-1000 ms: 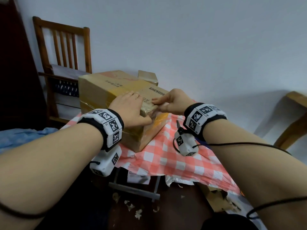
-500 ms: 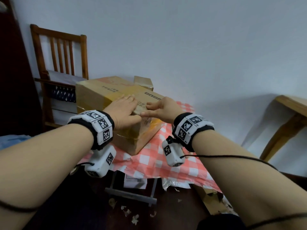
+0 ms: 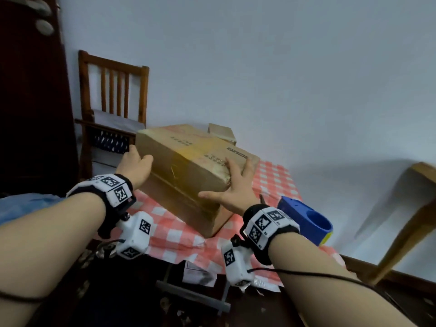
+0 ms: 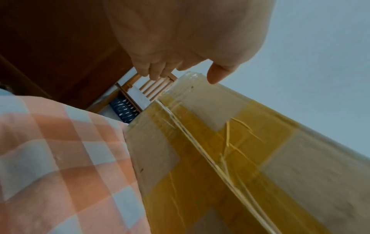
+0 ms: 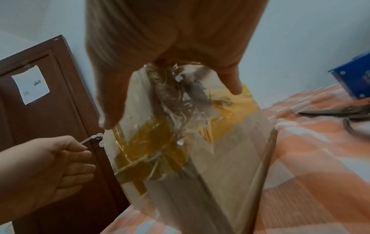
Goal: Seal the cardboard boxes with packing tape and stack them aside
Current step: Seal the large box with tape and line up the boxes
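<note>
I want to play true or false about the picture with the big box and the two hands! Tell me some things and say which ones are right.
1. The cardboard box sits on a red and white checked tablecloth. True.
2. The left hand is holding the scissors. False: it is at the box's left end; the scissors lie alone on the cloth.
3. The box has yellowish tape stuck on it. True.
4. The blue tape dispenser is on top of the box. False: it rests on the table, to the right of the box.
5. The right hand touches the box's near right corner with spread fingers. True.
6. A wooden chair stands on the box's right. False: it is behind, on the left.
</note>
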Demonstrator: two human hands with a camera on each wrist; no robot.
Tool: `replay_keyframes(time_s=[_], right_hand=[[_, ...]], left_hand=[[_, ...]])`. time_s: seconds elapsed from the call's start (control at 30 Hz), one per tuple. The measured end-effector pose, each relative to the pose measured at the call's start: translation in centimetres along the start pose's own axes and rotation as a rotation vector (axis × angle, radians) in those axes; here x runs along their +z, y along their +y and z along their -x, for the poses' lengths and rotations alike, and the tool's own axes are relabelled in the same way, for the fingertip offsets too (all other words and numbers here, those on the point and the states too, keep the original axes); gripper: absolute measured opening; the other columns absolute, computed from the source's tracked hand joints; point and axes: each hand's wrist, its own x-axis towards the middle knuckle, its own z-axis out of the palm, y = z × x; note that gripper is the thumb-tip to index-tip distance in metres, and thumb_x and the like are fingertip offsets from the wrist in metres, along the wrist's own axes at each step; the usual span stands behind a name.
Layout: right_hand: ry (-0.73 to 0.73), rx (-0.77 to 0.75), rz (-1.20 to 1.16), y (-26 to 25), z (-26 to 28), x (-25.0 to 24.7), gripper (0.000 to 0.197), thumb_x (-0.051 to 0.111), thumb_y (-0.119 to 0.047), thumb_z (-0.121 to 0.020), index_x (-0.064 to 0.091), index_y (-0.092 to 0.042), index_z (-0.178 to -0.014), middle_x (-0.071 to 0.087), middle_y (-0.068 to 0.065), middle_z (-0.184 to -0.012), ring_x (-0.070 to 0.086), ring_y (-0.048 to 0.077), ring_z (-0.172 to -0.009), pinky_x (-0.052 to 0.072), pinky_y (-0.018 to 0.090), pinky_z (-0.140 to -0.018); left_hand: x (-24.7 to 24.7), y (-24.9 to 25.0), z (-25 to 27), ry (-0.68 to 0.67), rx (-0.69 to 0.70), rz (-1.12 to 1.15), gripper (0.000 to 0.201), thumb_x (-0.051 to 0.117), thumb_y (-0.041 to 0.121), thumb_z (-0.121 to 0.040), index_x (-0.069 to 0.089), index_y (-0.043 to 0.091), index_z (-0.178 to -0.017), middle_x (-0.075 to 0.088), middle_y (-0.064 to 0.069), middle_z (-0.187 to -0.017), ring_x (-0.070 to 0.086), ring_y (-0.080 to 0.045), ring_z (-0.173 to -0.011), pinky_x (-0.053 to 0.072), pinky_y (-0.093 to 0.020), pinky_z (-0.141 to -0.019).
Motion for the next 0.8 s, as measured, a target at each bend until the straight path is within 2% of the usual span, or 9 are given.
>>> replay_keyframes(time_s=[0.17,0.3,0.37,0.43,0.5,0.6,0.63,0.7,0.8], right_hand=[[0.036,0.002,-0.059,0.3,0.2,0.5,0.101,0.083,-0.039,-0.065,0.022,-0.035,-0.145,-0.02,-0.004,-0.154,-0.003,0.026,-0.146,0.016,0.041,-0.118],[0.07,0.052,-0.114,1.3,-0.1,0.6,0.125,0.088,-0.043,-0.057,0.005,-0.031,-0.15,-0.02,-0.005,-0.155,-0.004,0.021,-0.146,0.011,0.038,-0.118],[0.116,0.108,-0.24,1.7,-0.4,1.4,0.143,0.091,-0.051,-0.042,-0.003,-0.035,-0.148,-0.001,0.0,-0.159,0.007,0.022,-0.146,0.017,0.048,-0.117],[0.158,0.144,-0.372,2.3,-0.5,1.9,0.146,0.092,-0.057,-0.03,0.005,-0.036,-0.145,0.035,-0.001,-0.148,0.038,0.021,-0.135,0.039,0.05,-0.107],[0.136,0.171,-0.453,2.8,-0.3,1.5,0.122,0.093,-0.043,-0.045,0.021,-0.028,-0.143,0.053,-0.007,-0.132,0.054,0.014,-0.117,0.05,0.038,-0.096],[0.18,0.186,-0.588,2.6,0.3,-0.2,0.069,0.081,-0.032,-0.071,0.047,-0.024,-0.13,0.062,-0.007,-0.118,0.06,0.008,-0.101,0.049,0.021,-0.079],[0.219,0.178,-0.644,2.5,0.3,-0.7,0.057,0.077,-0.032,-0.076,0.052,-0.023,-0.126,0.064,-0.007,-0.113,0.06,0.007,-0.096,0.049,0.019,-0.075],[0.299,0.188,-0.747,2.2,0.0,-1.7,0.041,0.072,-0.03,-0.082,0.059,-0.019,-0.119,0.067,-0.005,-0.104,0.062,0.006,-0.088,0.048,0.016,-0.065],[0.385,0.235,-0.816,1.7,-0.6,-3.0,0.02,0.068,-0.025,-0.084,0.065,-0.016,-0.102,0.067,-0.001,-0.09,0.063,0.015,-0.079,0.048,0.019,-0.056]], left_hand=[[0.2,-0.7,-3.3,0.035,-0.187,0.154,0.069,0.041,0.013,-0.093,0.004,0.004,-0.151,0.031,-0.024,-0.148,0.035,-0.041,-0.132,0.031,-0.043,-0.108],[0.3,-1.7,-5.2,-0.014,-0.211,0.184,0.083,0.048,-0.005,-0.08,0.004,0.002,-0.149,0.037,-0.027,-0.143,0.038,-0.043,-0.128,0.036,-0.05,-0.106],[0.8,-2.9,-6.2,-0.021,-0.161,0.167,0.079,0.047,0.001,-0.07,0.025,0.005,-0.146,0.047,-0.025,-0.135,0.046,-0.042,-0.121,0.041,-0.052,-0.101],[0.8,-3.1,-5.9,0.012,-0.093,0.154,0.054,0.044,0.001,-0.07,0.055,0.004,-0.122,0.059,-0.024,-0.117,0.054,-0.041,-0.109,0.045,-0.049,-0.097],[0.2,-2.2,-4.6,0.056,-0.049,0.187,0.045,0.042,-0.006,-0.076,0.062,0.004,-0.116,0.063,-0.02,-0.114,0.055,-0.037,-0.109,0.044,-0.046,-0.098],[-0.6,-1.0,-3.3,0.11,-0.012,0.277,0.054,0.044,-0.01,-0.084,0.047,0.002,-0.137,0.054,-0.015,-0.134,0.048,-0.03,-0.126,0.037,-0.041,-0.108],[-0.8,-0.6,-3.2,0.115,0.003,0.32,0.055,0.045,-0.012,-0.085,0.045,0.001,-0.138,0.053,-0.015,-0.135,0.047,-0.028,-0.128,0.036,-0.041,-0.109],[-1.3,0.4,-2.6,0.101,0.033,0.398,0.052,0.047,-0.014,-0.083,0.055,0.006,-0.13,0.061,-0.013,-0.126,0.055,-0.029,-0.12,0.042,-0.045,-0.105],[-2.5,2.6,-0.8,0.078,0.083,0.456,0.052,0.046,-0.013,-0.082,0.065,0.016,-0.121,0.066,-0.004,-0.112,0.059,-0.026,-0.107,0.047,-0.042,-0.097]])
